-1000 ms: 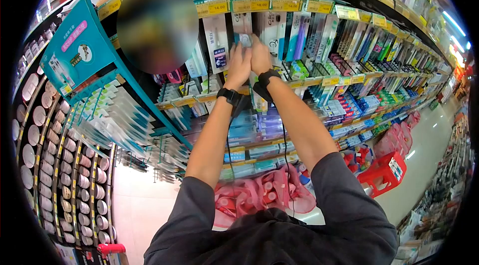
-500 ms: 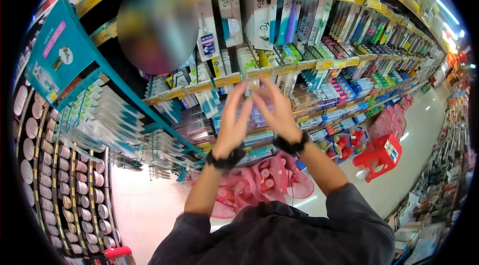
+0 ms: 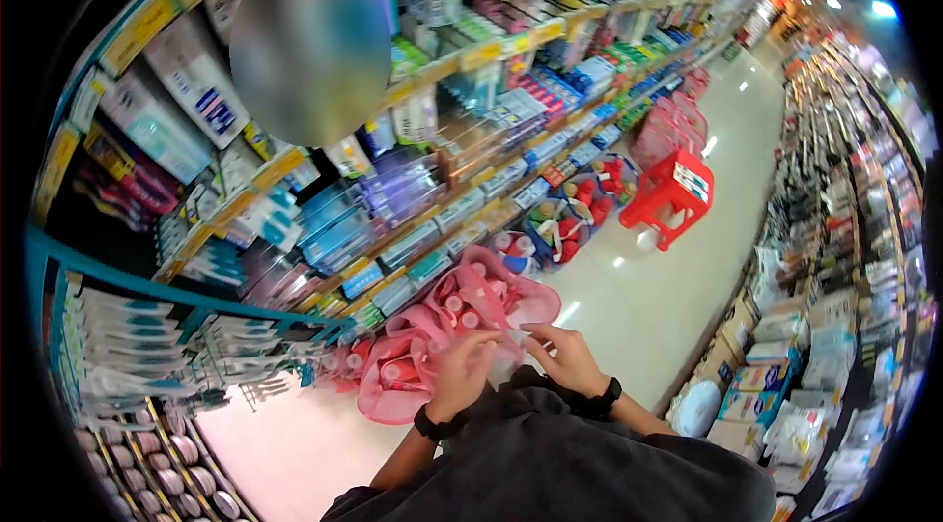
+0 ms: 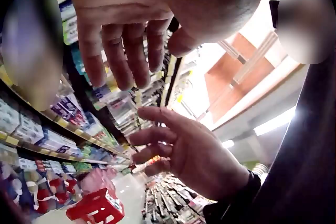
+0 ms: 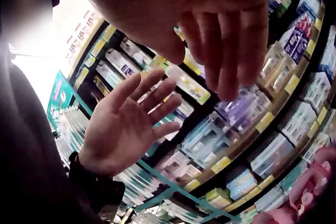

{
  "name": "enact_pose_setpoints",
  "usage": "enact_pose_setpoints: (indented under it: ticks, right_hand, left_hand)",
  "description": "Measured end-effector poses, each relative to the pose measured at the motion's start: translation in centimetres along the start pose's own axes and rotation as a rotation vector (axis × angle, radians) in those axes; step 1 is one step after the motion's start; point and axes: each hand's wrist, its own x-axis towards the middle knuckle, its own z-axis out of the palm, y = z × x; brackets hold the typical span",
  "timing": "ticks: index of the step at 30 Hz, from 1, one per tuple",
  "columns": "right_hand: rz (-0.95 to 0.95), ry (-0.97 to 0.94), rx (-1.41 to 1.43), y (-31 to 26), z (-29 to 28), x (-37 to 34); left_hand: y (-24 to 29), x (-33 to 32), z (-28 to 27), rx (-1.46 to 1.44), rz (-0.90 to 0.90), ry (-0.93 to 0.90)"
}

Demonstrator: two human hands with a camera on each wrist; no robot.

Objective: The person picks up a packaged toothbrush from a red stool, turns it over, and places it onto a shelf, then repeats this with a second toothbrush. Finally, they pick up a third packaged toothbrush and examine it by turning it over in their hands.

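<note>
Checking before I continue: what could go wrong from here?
In the head view, the left grip and right grip show near the pink baskets; a low sweep might knock them. The red stool standing on the floor could trip someone walking that way. The hanging packs off to the left might get brushed loose during a turn.

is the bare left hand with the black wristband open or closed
Open: the bare left hand shows its palm and spread fingers, holding nothing, in the right wrist view.
</note>
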Motion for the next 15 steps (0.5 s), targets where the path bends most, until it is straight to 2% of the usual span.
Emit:
enact_pose_setpoints:
  ticks: [2, 5, 8, 10, 13, 15]
  right_hand:
    - [-0.083, 0.052, 0.035, 0.1, -1.4, -0.5]
    - [-0.173, 0.218, 0.072, 0.3, -4.2, -2.2]
    - [-0.138, 0.366, 0.144, -0.5, -8.5, -5.0]
    - [-0.085, 0.424, 0.204, 0.9, -10.9, -7.5]
    - [-0.199, 0.538, 0.204, 3.2, -15.1, -10.4]
    - [-0.220, 0.523, 0.201, 5.2, -17.9, -12.9]
  left_hand:
    - [1.1, 1.1, 1.7, 0.063, 0.124, -0.073]
    - [4.1, 1.7, 5.1, 0.025, 0.162, -0.084]
    - [5.9, 2.0, 9.3, 0.123, 0.378, -0.074]
    - [6.8, 2.1, 12.6, 0.175, 0.409, -0.092]
    - [8.7, 2.7, 18.8, 0.208, 0.443, -0.164]
    - [9.4, 2.7, 23.1, 0.187, 0.453, -0.206]
